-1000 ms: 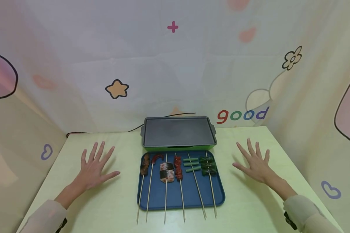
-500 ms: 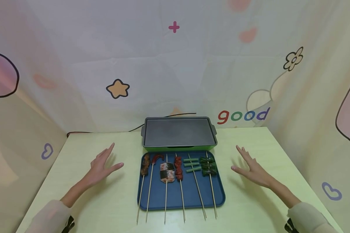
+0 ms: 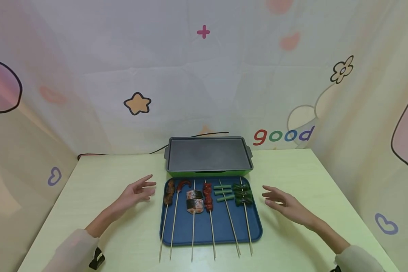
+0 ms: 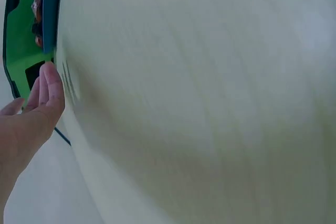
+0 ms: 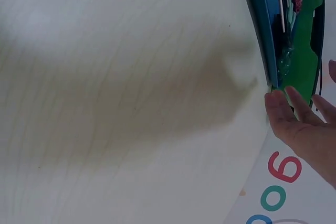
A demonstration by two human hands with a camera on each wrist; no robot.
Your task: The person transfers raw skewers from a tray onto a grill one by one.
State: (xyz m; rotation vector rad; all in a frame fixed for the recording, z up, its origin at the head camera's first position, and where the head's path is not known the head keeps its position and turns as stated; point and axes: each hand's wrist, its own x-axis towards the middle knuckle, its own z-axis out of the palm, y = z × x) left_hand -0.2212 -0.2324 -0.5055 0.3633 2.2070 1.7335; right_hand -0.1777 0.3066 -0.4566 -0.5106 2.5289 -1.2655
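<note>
A blue tray lies mid-table with several food skewers side by side. From left to right come a brown meat skewer, a curled red skewer, a pale roll banded in black, a red meat skewer, green stalks and dark green leaves. My left hand hovers left of the tray near the brown meat skewer, its fingers loosely bent and holding nothing. Right of the tray, nearest the leaf skewer, my right hand hangs in the air, also holding nothing.
Directly behind the tray stands a green electric grill with a flat dark plate and side handles. A black cable runs along the table's back edge. Printed curtains enclose the back and both sides. The skewer sticks overhang the tray's front rim.
Both hands have moved inward toward the tray. Their spread fingers have come together and relaxed, and the palms have turned to face each other. Tray, skewers and grill stay in place.
</note>
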